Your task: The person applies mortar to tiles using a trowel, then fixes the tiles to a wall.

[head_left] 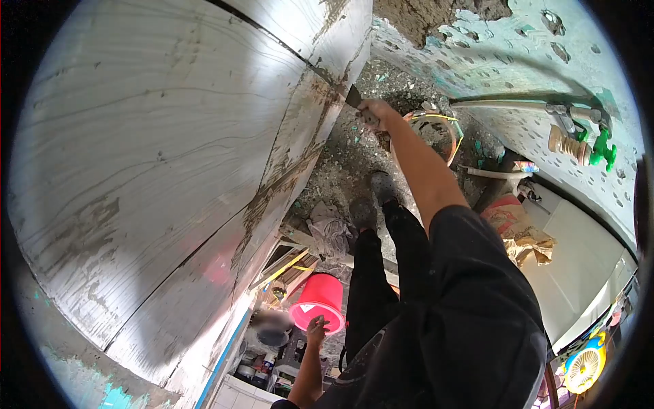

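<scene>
My right hand (373,114) is closed round a putty knife (353,97), its dark blade right at the edge of a large pale wood-grained panel (157,157). Dark streaks and scraped patches mark the panel near that edge. Lower in the view, my left hand (316,330) hangs with curled fingers and overlaps the rim of a pink bucket (320,294); I cannot tell what, if anything, it holds. Just beyond my right forearm stands a round tub (436,136) with a yellow and green rim, partly hidden by the arm.
Rubble and paint chips cover the floor (334,170) around my shoes. On the right, a pitted green wall (470,68) carries a pipe and a green-handled tap (602,150). A torn sack (518,228) lies against a white appliance (579,252). A yellow-blue fan (584,365) stands lower right.
</scene>
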Available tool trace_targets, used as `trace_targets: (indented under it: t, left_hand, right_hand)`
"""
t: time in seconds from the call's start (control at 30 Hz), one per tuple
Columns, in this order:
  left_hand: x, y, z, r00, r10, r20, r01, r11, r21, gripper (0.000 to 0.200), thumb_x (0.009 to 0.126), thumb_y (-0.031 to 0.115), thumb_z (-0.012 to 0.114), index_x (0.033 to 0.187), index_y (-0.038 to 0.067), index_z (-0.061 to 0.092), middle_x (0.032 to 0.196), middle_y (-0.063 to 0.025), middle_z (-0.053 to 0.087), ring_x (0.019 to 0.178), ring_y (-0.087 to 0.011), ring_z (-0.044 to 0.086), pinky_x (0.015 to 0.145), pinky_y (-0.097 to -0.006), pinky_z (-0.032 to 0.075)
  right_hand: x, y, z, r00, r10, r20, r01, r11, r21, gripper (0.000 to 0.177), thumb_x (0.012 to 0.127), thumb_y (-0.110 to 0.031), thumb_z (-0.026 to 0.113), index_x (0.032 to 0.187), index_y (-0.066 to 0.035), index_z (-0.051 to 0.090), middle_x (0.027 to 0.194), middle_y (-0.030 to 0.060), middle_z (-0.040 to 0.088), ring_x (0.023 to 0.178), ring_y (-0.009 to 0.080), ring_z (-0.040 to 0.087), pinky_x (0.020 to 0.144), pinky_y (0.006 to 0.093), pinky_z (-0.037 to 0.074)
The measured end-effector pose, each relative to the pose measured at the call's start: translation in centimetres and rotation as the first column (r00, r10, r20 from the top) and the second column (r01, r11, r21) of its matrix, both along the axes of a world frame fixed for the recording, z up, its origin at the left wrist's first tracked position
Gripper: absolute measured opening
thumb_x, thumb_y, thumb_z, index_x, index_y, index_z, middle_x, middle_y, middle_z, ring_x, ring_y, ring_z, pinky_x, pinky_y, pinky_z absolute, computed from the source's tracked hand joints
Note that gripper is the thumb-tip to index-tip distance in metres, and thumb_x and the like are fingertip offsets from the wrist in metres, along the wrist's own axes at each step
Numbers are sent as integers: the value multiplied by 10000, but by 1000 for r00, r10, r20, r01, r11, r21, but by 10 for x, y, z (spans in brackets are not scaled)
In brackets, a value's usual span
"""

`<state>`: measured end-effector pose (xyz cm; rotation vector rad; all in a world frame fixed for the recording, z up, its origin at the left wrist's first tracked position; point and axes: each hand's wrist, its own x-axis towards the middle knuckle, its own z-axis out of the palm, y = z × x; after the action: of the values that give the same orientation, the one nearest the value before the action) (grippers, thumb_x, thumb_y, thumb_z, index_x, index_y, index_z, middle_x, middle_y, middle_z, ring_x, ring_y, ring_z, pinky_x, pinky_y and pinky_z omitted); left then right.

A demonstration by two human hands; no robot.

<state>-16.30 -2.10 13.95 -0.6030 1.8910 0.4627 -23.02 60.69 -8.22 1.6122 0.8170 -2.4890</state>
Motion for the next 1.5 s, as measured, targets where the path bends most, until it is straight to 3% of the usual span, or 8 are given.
trace_targets:
  t: [0.27, 0.57, 0.67, 0.97, 1.13, 1.23, 1.33, 1.5]
  left_hand:
    - [20, -22, 2, 994, 100, 47, -100, 995, -19, 413, 822, 371, 548, 1074, 47, 498, 837, -90, 630, 544, -121, 544, 468, -233, 382]
    - [16, -17, -1, 998, 64, 21, -65, 996, 53, 407, 832, 359, 536, 1066, 29, 497, 818, -102, 625, 522, -122, 547, 441, -229, 375]
    - [6, -6, 0, 997, 65, 30, -67, 993, 94, 390, 842, 343, 522, 1065, 24, 497, 813, -108, 624, 512, -118, 550, 399, -218, 361]
    - [-20, -1, 0, 1000, -30, 3, 30, 994, 107, 402, 843, 342, 520, 1083, 21, 488, 816, -103, 628, 494, -113, 546, 365, -204, 353]
    - [-25, -8, 7, 999, -43, 5, 43, 997, 70, 408, 838, 345, 528, 1094, 30, 483, 822, -96, 630, 500, -109, 543, 376, -206, 353]
    - [-23, -15, 15, 1000, -19, -2, 19, 999, 44, 394, 836, 338, 533, 1093, 42, 485, 829, -95, 633, 499, -109, 543, 380, -207, 350]
    - [-17, -26, 15, 997, -70, 39, 69, 997, 26, 379, 836, 329, 535, 1090, 51, 488, 829, -96, 635, 500, -113, 543, 385, -216, 350]
    - [-35, -22, 13, 989, -145, 30, 144, 989, 18, 346, 832, 318, 541, 1051, 52, 518, 803, -95, 634, 502, -125, 545, 389, -236, 346]
  right_hand:
    - [-6, 27, 25, 970, 31, -239, -73, 983, -168, 100, 817, -164, 487, 849, -78, 446, 676, 51, 529, 471, 113, 486, 357, 241, 388]
    - [15, 26, 177, 916, 52, -398, -96, 991, -92, 336, 805, -120, 467, 1123, -35, 397, 678, 42, 509, 419, 85, 446, 305, 211, 353]
    - [20, 26, 221, 881, 92, -464, -124, 991, -40, 199, 792, -128, 482, 976, -53, 484, 701, 35, 532, 439, 94, 454, 329, 218, 348]
    - [26, -35, 271, 977, -50, -207, 91, 976, 196, 431, 743, -182, 528, 1161, -96, 467, 694, 39, 549, 447, 102, 453, 375, 238, 388]
    - [-56, -105, 203, 955, -145, -260, 279, 739, 613, 523, 764, -186, 501, 1237, -5, 369, 894, 167, 586, 665, 235, 581, 642, 318, 478]
    - [-91, -135, 170, 975, -162, -151, 192, 284, 939, 573, 757, -175, 506, 1259, 30, 321, 1081, 268, 510, 952, 336, 542, 847, 339, 407]
    - [-72, -133, 194, 955, -55, -290, 282, 466, 839, 600, 756, -173, 503, 1275, 36, 286, 1183, 303, 417, 1100, 383, 425, 931, 335, 332]
    - [-26, -132, 222, 984, 158, -84, -37, 639, 769, 517, 750, -167, 523, 1211, 19, 382, 905, 226, 578, 817, 316, 577, 746, 352, 449]
